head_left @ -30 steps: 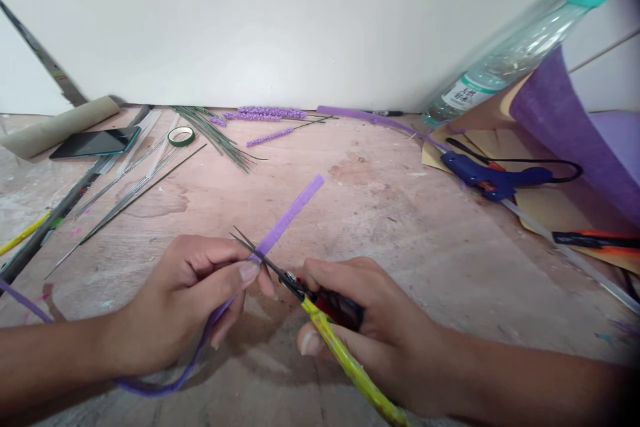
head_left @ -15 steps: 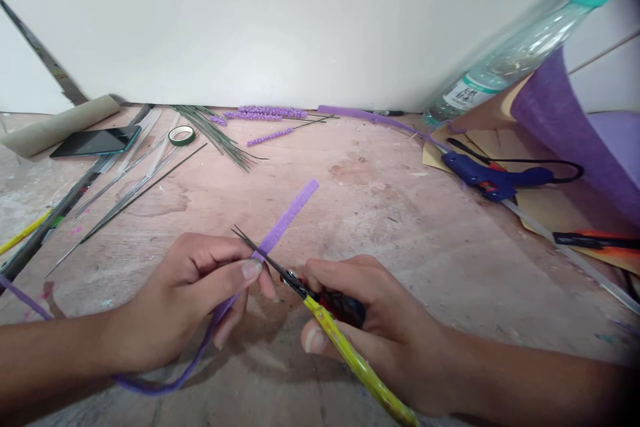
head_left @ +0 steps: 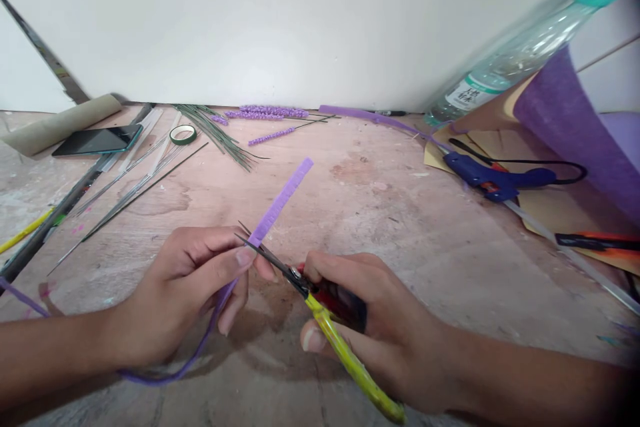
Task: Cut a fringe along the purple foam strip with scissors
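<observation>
Clearly, the only lettering noted is on the bottle [head_left: 510, 57], upper right: its label [head_left: 470, 91] carries dark characters, tilted and too small to read with confidence. Purple strip [head_left: 281, 203]: centre of frame, its free end pointing up and right from the left hand [head_left: 193, 287]; the remainder passes below that hand and curves through the lower left. Left hand: closed in a pinch, thumb and fingers gripping the strip. Right hand [head_left: 373, 310], lower right of centre: curled round the handles of the scissors [head_left: 350, 363], one handle yellow. Blades slightly parted, meeting the strip just beside the left thumb tip. Green tape roll [head_left: 183, 135]: upper left.
</observation>
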Motion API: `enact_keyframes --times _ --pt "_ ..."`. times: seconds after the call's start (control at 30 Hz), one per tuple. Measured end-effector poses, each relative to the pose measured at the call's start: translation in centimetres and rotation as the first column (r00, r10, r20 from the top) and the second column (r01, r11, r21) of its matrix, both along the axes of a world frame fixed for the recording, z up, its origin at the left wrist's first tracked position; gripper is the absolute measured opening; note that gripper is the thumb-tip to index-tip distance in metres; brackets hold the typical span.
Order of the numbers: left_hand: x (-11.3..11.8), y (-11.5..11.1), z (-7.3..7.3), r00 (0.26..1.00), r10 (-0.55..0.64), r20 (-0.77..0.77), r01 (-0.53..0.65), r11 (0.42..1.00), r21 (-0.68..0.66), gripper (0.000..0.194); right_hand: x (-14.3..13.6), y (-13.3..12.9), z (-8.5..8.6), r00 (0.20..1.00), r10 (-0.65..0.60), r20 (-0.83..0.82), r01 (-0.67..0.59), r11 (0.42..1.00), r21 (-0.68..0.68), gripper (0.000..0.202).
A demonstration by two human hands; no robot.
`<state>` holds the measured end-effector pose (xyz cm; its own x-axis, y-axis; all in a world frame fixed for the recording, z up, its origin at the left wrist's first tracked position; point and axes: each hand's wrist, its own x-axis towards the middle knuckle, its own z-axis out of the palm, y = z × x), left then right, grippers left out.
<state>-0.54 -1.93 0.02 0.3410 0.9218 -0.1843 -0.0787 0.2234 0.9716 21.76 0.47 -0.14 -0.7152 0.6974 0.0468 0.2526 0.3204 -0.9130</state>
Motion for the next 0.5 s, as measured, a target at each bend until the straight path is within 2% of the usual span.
enact_keyframes --times 0.17,0.5 --pt "0.04 -0.33 -0.45 1.000 -0.007 0.010 0.007 1.000 -0.020 0.029 -0.05 -0.18 -0.09 0.998 -0.020 0.056 0.020 1.000 0.008 0.037" --pt "-0.10 -0.43 -0.60 1.000 -0.026 0.011 0.026 0.999 -0.047 0.028 0.03 -0.28 -0.19 0.998 -0.010 0.061 0.013 0.999 -0.036 0.037"
